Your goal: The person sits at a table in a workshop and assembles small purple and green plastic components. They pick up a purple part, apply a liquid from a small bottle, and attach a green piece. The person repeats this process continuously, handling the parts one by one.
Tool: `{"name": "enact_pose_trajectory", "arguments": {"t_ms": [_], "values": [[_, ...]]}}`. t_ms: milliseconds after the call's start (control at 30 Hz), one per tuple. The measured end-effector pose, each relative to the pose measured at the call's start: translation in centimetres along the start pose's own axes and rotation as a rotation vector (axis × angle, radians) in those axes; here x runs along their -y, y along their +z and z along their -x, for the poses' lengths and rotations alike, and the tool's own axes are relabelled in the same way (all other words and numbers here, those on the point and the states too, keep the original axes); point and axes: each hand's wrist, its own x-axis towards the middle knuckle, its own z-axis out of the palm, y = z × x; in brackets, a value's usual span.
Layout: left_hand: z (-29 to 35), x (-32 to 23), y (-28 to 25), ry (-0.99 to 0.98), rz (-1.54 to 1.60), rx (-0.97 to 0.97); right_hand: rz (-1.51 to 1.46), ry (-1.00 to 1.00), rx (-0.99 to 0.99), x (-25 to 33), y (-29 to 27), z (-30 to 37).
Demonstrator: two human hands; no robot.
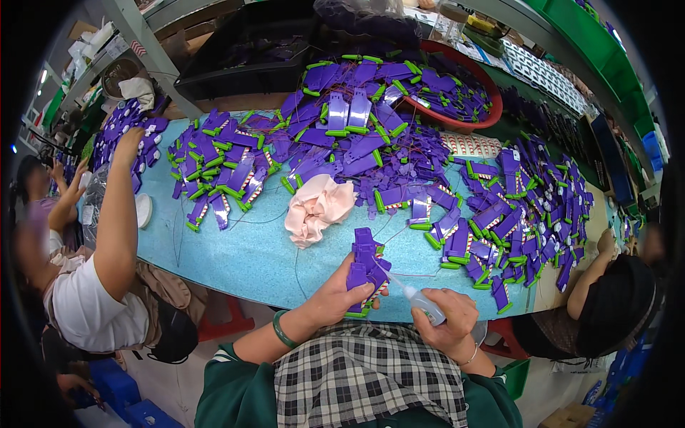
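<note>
my left hand (335, 296) is clamped around a short stack of purple plastic parts (367, 267) at the near edge of the blue table (235, 250), just below the pink cloth (317, 207). my right hand (446, 321) squeezes a small dropper bottle (422, 302), its nozzle at the stack. the parts look light, stiff and slick, best pinched by their flat sides.

Work table (235, 250) with a light blue speckled top. Lying directly on it: heaps of purple plastic parts with green clips (342, 135) spread across the far half and the right side, a crumpled pale pink cloth (317, 207) near the middle, a red basin (479, 91) of the same parts at the far edge, and a white round lid (143, 210) at the left edge.
</note>
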Motion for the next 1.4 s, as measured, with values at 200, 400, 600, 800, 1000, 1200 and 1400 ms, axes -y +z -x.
{"name": "enact_pose_trajectory", "arguments": {"t_ms": [200,400,600,800,1000,1200,1400], "values": [[0.2,-0.3,0.4,0.008,-0.053,-0.006,-0.014,0.0,0.002,0.1,0.1,0.0],[0.0,-0.6,1.2,0.006,-0.244,-0.097,0.006,-0.011,0.003,0.3,-0.3,0.0],[-0.1,0.3,1.2,0.076,-0.431,-0.121,-0.002,-0.025,0.025,0.5,-0.2,-0.1],[-0.1,0.5,1.1,0.09,-0.494,-0.129,0.004,-0.019,0.016,0.3,0.1,0.1],[-0.2,0.1,0.9,0.1,-0.178,-0.117,0.016,-0.04,0.018,0.6,-0.3,-0.3],[-0.4,-0.4,0.0,0.145,0.124,-0.124,0.008,-0.022,0.0,0.4,-0.3,0.1],[-0.2,-0.7,0.4,0.153,0.112,-0.133,-0.01,0.0,-0.009,0.1,0.0,0.4]]}}
